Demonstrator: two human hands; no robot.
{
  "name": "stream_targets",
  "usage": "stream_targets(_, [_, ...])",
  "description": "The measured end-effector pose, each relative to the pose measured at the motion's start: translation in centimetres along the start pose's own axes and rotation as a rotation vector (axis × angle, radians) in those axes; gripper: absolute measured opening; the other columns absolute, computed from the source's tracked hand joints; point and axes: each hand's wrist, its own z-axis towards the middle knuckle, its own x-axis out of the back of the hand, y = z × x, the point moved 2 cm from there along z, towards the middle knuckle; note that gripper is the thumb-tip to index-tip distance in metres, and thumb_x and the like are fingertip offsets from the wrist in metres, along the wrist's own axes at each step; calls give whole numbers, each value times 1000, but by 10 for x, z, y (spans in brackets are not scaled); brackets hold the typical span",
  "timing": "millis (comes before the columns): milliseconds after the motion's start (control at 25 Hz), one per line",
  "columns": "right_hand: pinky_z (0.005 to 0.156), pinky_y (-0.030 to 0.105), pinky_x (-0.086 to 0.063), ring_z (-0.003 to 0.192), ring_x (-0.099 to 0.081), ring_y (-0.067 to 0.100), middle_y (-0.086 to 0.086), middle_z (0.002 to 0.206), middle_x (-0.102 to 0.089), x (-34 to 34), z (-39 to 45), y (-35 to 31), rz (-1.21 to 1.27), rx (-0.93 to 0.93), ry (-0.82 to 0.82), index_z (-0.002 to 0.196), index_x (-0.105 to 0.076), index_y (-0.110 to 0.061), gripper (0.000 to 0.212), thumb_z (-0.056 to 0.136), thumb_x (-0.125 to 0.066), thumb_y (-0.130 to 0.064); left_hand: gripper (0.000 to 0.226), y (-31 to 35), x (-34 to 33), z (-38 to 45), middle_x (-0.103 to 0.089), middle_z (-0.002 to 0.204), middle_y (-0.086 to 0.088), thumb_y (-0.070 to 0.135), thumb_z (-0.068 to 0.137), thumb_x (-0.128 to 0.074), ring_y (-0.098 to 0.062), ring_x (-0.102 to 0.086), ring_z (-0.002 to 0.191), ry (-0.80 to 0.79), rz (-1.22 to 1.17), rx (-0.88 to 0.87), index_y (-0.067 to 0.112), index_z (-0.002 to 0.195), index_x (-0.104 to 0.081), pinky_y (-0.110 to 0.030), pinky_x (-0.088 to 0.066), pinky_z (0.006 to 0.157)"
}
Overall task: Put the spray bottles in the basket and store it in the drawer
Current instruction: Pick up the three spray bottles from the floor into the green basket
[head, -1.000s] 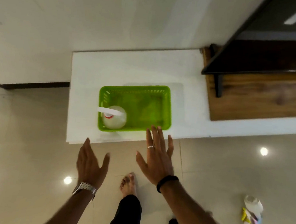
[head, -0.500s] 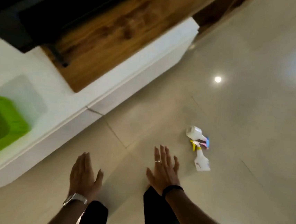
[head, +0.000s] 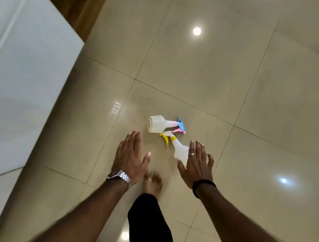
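My view has swung away from the green basket, which a second ago sat on the white desk straight ahead of me with one bottle already inside; now the basket is out of sight and only a slab of that desk fills the left edge. What takes up most of the picture instead is the glossy tiled floor, with ceiling lights mirrored in it.

I read this turn as the start of the next fetch: the bottles still to be gathered lie on the floor in front of my bare foot. The bottle with the blue and pink trigger lies on its side farther out. The bottle with the yellow trigger lies nearer me, and the two spray heads meet or cross.

My left hand, watch on the wrist, is spread flat with fingers straight, holding nothing, short of the first bottle. My right hand is likewise splayed and empty, and it overlaps the base of the yellow-trigger bottle from my angle; I cannot tell whether it touches it yet.

Both bottles remain to be picked up and carried back, and the drawer step is not yet begun.
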Motion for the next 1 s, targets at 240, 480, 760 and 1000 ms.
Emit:
stream_targets(240, [119, 52, -16, 154, -6, 25, 6, 167, -10, -78, 64, 35, 44, -82, -94, 160, -3, -12, 84, 97, -36, -57, 74, 36, -114, 55, -11, 169, -7, 47, 99, -38, -25, -10, 156, -173, 36, 2, 12, 158, -11, -39, -11, 125])
stream_targets(480, [115, 60, -22, 155, -4, 28, 9, 168, -4, -144, 125, 28, 94, -87, -144, 160, 3, -17, 84, 95, -31, -57, 70, 40, -211, 103, -14, 168, -10, 53, 101, -28, -27, -18, 154, -346, -57, 99, 14, 158, -16, -42, -19, 124])
stream_targets(760, [85, 51, -52, 123, -47, 33, 9, 139, -42, -157, 145, 23, 198, -150, -232, 147, -32, -18, 55, 98, -54, -30, 69, 54, -249, 117, -46, 151, -9, 67, 97, -15, -30, -50, 133, -540, -508, 369, 24, 144, -43, -37, -37, 105])
stream_targets(1000, [86, 52, -54, 116, -50, 33, 8, 128, -47, -117, 86, 13, 352, -215, -244, 134, -45, -16, 38, 99, -51, -28, 52, 72, -214, 82, -62, 133, -8, 56, 100, -27, -25, -56, 109, -507, -703, 584, 24, 128, -57, -33, -36, 91])
